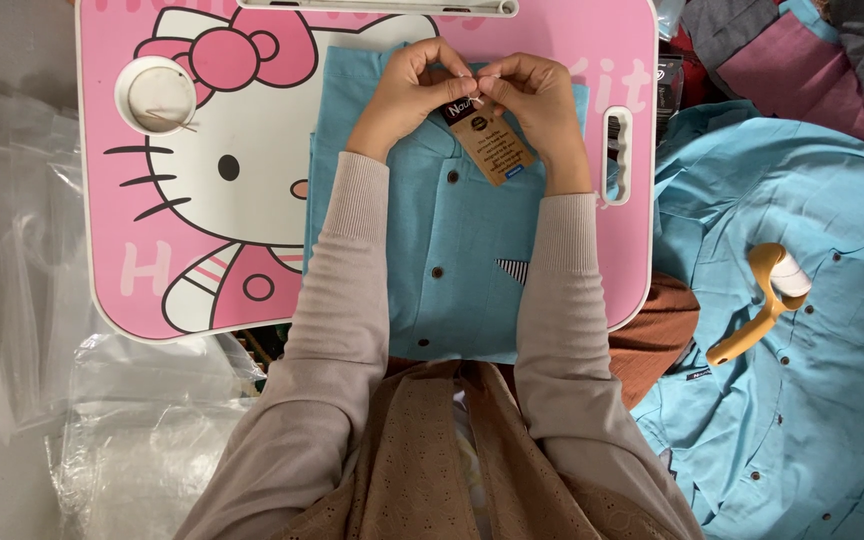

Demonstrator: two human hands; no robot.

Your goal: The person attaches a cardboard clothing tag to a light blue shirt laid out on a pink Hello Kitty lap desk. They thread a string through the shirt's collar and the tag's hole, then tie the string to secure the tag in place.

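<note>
Both hands, left hand (407, 85) and right hand (532, 95), pinch closed on the brown tag (492, 145) and its string at the collar of the folded shirt (442, 250) on the pink tray (352, 30); excess pull could snap the string or tear the tag.

Bright, even overhead light, soft faint shadows, sharp focus throughout, mild glare on clear plastic bags (142, 440)
</note>
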